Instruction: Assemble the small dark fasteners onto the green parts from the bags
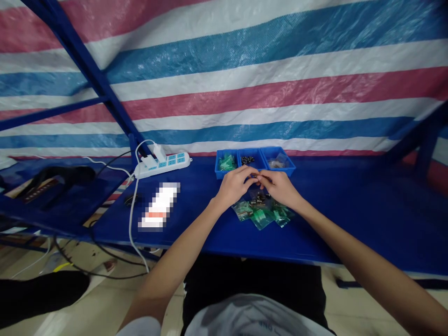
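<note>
Honestly, left hand (pixel 236 183) and right hand (pixel 280 185) are pinched narrow, seemingly around some tiny part (pixel 257 176), mostly hidden; bags (pixel 262 218) on the surface (pixel 343 200) nearby probably handle light, soft, slippery, so pinch edges

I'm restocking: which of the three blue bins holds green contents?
The leftmost blue bin holds the green contents; the middle bin has dark pieces, the right bin pale ones.

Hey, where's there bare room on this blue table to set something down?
The blue table is widely bare between the blue bins and right forearm. A smaller patch separates the power strip from the bins. It's crowded around the left hand and right hand, with plastic bags below.
</note>
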### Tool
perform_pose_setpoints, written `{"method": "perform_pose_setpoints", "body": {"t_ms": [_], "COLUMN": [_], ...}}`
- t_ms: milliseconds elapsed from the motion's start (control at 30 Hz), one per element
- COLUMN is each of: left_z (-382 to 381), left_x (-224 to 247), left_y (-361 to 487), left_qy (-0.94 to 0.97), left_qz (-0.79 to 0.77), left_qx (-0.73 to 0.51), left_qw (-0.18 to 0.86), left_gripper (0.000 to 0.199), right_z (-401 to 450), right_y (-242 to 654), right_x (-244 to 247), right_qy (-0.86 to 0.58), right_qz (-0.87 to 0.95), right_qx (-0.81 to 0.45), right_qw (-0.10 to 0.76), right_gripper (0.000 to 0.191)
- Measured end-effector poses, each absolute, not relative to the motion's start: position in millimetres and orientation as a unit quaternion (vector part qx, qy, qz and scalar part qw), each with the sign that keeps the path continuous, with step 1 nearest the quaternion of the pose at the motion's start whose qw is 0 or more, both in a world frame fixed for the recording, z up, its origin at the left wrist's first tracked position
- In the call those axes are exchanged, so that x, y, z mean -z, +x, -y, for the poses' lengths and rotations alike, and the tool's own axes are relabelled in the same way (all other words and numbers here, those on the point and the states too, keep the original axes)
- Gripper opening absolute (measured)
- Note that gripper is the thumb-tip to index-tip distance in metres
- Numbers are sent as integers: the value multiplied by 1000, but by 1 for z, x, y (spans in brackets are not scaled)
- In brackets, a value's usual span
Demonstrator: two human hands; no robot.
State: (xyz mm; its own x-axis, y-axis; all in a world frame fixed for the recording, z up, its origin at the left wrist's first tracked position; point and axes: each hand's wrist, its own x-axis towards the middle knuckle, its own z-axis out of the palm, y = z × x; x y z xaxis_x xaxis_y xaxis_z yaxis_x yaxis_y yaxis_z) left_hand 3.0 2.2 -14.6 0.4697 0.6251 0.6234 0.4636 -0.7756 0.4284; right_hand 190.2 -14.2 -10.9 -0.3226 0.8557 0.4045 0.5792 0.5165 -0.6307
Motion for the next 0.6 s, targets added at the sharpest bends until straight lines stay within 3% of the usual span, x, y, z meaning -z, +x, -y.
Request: {"method": "perform_pose_setpoints", "body": {"t_ms": [367, 600], "left_z": [-2, 0], "left_x": [7, 8], "left_y": [3, 7], "left_qy": [837, 801], "left_qz": [-341, -357], "left_qx": [-397, -427], "left_qw": [158, 219], "left_gripper": [2, 10], "right_z": [15, 17], "right_y": [193, 190], "right_x": [10, 11], "right_qy": [-417, -421], "right_qz": [835, 829], "right_qx": [-133, -135], "right_qw": [333, 341], "right_gripper": [21, 26]}}
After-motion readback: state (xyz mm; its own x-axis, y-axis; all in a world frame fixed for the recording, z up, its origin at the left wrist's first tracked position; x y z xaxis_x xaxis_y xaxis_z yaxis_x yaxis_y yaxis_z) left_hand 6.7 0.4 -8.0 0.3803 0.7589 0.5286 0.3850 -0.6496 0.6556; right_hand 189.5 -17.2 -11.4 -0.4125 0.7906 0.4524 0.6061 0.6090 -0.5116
